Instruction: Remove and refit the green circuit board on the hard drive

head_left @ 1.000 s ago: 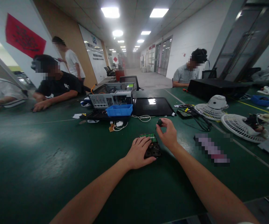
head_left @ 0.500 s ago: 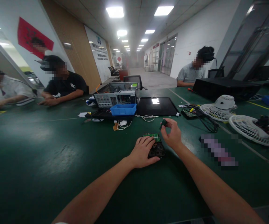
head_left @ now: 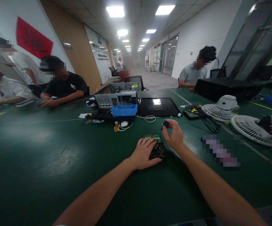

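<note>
A small black device with a green circuit board point(head_left: 158, 147) lies on the dark green table point(head_left: 56, 157) just in front of me. My left hand point(head_left: 143, 153) rests on its left side, fingers curled over the edge, holding it down. My right hand point(head_left: 174, 135) is raised just above and to the right of it, with thumb and fingers pinched on a small dark tool handle point(head_left: 165, 124). The tool's tip is hidden by my fingers.
Behind the device stand an open computer case point(head_left: 117, 95), a blue tray point(head_left: 124, 110), a black panel point(head_left: 158, 107) and loose white cables point(head_left: 124, 126). Two white fan parts point(head_left: 220, 108) lie at the right. Other people sit along the left side and at the far right.
My right hand with the small tool has stayed above the device, turning slightly. My left hand has kept still on the device. A standing person has appeared at the far left.
</note>
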A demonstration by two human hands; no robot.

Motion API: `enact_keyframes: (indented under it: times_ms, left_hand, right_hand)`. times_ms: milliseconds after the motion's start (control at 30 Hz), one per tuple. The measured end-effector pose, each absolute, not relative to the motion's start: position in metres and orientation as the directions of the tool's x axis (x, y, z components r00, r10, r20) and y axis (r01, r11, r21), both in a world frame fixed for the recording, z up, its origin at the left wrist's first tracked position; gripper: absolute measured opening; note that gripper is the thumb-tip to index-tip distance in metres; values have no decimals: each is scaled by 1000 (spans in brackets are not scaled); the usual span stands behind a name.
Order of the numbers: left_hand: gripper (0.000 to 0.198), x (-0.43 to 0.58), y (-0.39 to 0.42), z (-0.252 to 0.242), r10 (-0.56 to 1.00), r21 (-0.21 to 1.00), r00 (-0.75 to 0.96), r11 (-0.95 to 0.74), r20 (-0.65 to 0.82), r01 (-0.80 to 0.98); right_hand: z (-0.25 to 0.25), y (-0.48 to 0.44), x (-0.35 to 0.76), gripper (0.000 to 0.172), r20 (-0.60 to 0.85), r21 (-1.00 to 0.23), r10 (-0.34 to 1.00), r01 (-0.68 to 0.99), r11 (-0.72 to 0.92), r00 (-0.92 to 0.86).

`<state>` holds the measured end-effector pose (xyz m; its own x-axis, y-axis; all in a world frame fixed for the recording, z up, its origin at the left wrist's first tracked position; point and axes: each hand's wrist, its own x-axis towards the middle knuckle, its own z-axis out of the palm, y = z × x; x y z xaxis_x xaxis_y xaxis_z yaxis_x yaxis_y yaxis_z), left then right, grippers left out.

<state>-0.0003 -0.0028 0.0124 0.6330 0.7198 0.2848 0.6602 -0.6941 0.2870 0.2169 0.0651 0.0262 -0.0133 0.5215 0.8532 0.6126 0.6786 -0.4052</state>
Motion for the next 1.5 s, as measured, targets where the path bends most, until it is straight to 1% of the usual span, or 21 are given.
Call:
enact_keyframes:
  times_ms: [133, 333, 533, 667, 733, 867, 933, 1100, 1233, 1367, 1500]
  left_hand:
    - [86, 0, -3, 12, 720, 288, 631, -694, 288, 660]
    - [85, 1, -4, 14, 722, 293, 629, -692, 289, 660]
    - [85, 1, -3, 13, 719, 289, 632, -695, 290, 658]
    - [84, 1, -2, 12, 717, 286, 630, -697, 299, 657]
    - [84, 1, -2, 12, 717, 286, 631, -697, 298, 657]
    - [84, 1, -3, 13, 717, 287, 632, -696, 294, 658]
    - [84, 0, -3, 13, 720, 286, 630, -694, 291, 660]
    - [85, 1, -3, 13, 720, 283, 631, -694, 290, 662]
    - [85, 1, -2, 12, 721, 285, 631, -693, 285, 663]
    - [84, 1, -2, 12, 721, 286, 631, -693, 287, 662]
    - [84, 1, -2, 12, 718, 287, 633, -696, 291, 658]
  right_hand:
    - [26, 65, 217, 37, 861, -390, 509, 643, 660, -1]
    - [31, 62, 217, 36, 855, -370, 516, 640, 673, -49]
    - [28, 63, 215, 36, 833, -440, 554, 605, 664, -2]
    - [25, 64, 213, 41, 829, -466, 557, 613, 638, 50]
    - [25, 64, 214, 41, 834, -448, 551, 622, 642, 32]
    - [29, 63, 217, 38, 844, -376, 531, 629, 680, -69]
    - [30, 63, 218, 39, 851, -362, 519, 625, 692, -82]
    - [28, 66, 217, 40, 878, -371, 477, 585, 722, -32]
    - [25, 68, 215, 38, 874, -392, 486, 596, 701, 2]
    - [29, 66, 215, 35, 869, -376, 495, 635, 674, -12]
    - [32, 62, 215, 36, 858, -366, 511, 652, 664, -40]
